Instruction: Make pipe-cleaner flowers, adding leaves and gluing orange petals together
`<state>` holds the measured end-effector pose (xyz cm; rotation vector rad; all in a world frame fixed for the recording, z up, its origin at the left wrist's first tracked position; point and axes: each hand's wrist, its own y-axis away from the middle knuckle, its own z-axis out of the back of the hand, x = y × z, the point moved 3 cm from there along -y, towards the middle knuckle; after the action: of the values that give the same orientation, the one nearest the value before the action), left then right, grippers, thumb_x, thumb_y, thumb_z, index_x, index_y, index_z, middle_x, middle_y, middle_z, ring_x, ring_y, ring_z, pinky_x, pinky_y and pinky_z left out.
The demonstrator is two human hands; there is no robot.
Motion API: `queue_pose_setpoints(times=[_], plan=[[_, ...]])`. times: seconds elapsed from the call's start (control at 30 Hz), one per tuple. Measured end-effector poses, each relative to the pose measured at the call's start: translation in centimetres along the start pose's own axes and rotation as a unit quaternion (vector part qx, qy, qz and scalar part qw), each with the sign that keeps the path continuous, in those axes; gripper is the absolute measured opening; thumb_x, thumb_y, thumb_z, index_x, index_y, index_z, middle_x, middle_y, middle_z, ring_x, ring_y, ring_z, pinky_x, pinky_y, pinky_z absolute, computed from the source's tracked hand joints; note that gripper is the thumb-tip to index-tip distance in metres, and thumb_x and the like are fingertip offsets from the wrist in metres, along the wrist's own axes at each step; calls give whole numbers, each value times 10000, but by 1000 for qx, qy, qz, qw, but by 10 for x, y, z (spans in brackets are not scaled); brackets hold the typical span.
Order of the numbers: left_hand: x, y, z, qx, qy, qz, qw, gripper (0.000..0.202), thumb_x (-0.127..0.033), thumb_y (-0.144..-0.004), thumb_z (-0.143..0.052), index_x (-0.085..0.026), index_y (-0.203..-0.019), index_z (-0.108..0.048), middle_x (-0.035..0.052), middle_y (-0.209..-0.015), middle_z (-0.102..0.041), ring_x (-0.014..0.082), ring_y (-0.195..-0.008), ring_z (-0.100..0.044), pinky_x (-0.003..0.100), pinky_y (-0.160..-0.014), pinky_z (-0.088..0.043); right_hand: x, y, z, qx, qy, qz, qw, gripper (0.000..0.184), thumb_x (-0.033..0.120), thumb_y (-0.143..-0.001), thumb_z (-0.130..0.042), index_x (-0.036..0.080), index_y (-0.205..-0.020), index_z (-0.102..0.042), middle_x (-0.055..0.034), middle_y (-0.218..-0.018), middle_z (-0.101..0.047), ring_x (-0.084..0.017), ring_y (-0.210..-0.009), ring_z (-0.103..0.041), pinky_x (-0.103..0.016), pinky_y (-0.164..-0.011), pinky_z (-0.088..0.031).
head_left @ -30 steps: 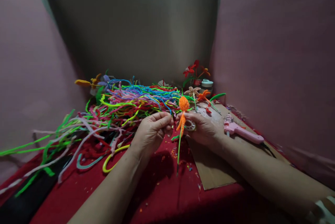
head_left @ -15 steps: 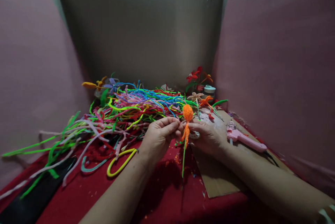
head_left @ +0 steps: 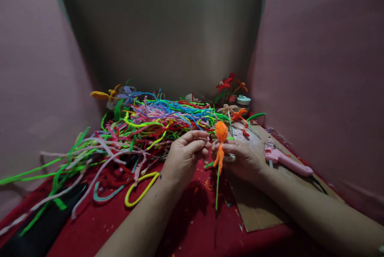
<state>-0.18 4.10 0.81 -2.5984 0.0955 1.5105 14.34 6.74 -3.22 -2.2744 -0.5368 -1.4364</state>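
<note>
In my right hand (head_left: 244, 157), the fingers are closed on an orange pipe-cleaner flower (head_left: 221, 131), held upright. It has a rounded orange petal on top, orange strands below and a thin green stem (head_left: 217, 193) hanging down. A white looped piece (head_left: 230, 157), perhaps a scissors handle, shows under the same hand's fingers. My left hand (head_left: 187, 153) is beside the flower on its left, thumb and index finger pinched together. What lies in that pinch, if anything, is too small to make out.
A tangled heap of colourful pipe cleaners (head_left: 168, 115) spreads behind and left. At right, a pink glue gun (head_left: 288, 163) rests on cardboard (head_left: 255, 213). Finished flowers (head_left: 228, 85) and a lidded jar (head_left: 243, 101) stand behind. A yellow loop (head_left: 129, 197) lies on the red cloth (head_left: 105, 225).
The whole view has shifted a little, so hands and flower appear slightly further right. My right hand keeps its hold on the flower; my left fingers remain pinched beside it.
</note>
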Motion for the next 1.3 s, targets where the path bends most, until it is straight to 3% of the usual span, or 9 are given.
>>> queue_pose_setpoints(times=[0.1, 0.23, 0.5, 0.67, 0.77, 0.9, 1.0, 1.07, 1.3], plan=[[-1, -2, -1, -9, 20, 3, 1000, 89, -73, -657, -540, -130, -717, -573, -11, -537, -568, 82, -434, -479, 212, -398, -442, 0, 1, 1, -30, -25, -22, 999, 187, 306, -703, -676, 161, -819, -698, -27, -723, -593, -105, -578, -454, -264, -569, -353], [-3, -2, 0, -28, 36, 0, 999, 89, -95, -688, -526, -138, -760, -557, -22, -523, -544, 79, -413, -427, 212, -351, -433, 0, 1, 0, -54, -34, -31, 997, 193, 295, -670, -699, 148, -795, -703, -22, -724, -563, -89, -561, -416, -250, -546, -323], [3, -6, 6, -45, 23, 36, 998, 166, -124, -685, -638, -98, -832, -567, -17, -569, -572, 63, -469, -472, 247, -457, -542, 2, 0, 0, -52, -43, -28, 997, 163, 271, -676, -677, 138, -768, -697, -20, -685, -532, -90, -571, -412, -225, -512, -291], [7, -4, 8, -42, -69, 45, 996, 130, -217, -721, -631, -105, -763, -582, -13, -553, -565, 72, -402, -444, 212, -341, -448, 6, 0, -6, -49, -66, -33, 996, 157, 250, -642, -713, 116, -709, -668, 16, -590, -476, -51, -492, -313, -207, -474, -225], [5, -1, 9, -65, -179, 13, 982, 174, -287, -763, -594, -125, -699, -581, -19, -530, -552, 64, -373, -419, 182, -324, -366, 5, -1, -3, -61, -76, -26, 995, 155, 249, -646, -721, 123, -720, -667, 42, -534, -423, -54, -483, -270, -204, -472, -217], [0, 2, 3, -71, -301, -63, 949, 229, -298, -798, -553, -146, -628, -570, -22, -542, -542, 71, -438, -455, 185, -416, -369, 3, -3, 1, -85, -64, -14, 994, 128, 263, -669, -721, 149, -699, -670, 53, -496, -404, -64, -474, -269, -211, -484, -239], [1, 6, -4, -63, -322, -110, 938, 60, -210, -774, -583, -161, -793, -612, -2, -734, -620, 104, -648, -561, 203, -604, -447, 3, -2, 0, -92, -53, -8, 994, 122, 273, -670, -719, 164, -708, -679, 12, -587, -529, -86, -529, -377, -221, -515, -284], [5, 9, -9, -49, -335, -114, 934, 107, -231, -785, -593, -171, -873, -598, 13, -822, -638, 129, -756, -588, 230, -696, -461, 4, -1, -2, -88, -51, -8, 995, 122, 272, -670, -717, 166, -720, -684, -7, -661, -581, -101, -581, -439, -231, -554, -324], [22, 10, -10, -40, -384, -122, 915, 220, -287, -762, -647, -198, -927, -532, 17, -841, -624, 153, -787, -601, 260, -713, -463, 9, 4, -7, -82, -14, 17, 996, 93, 249, -700, -683, 169, -661, -656, 14, -629, -544, -103, -589, -442, -254, -593, -346]])
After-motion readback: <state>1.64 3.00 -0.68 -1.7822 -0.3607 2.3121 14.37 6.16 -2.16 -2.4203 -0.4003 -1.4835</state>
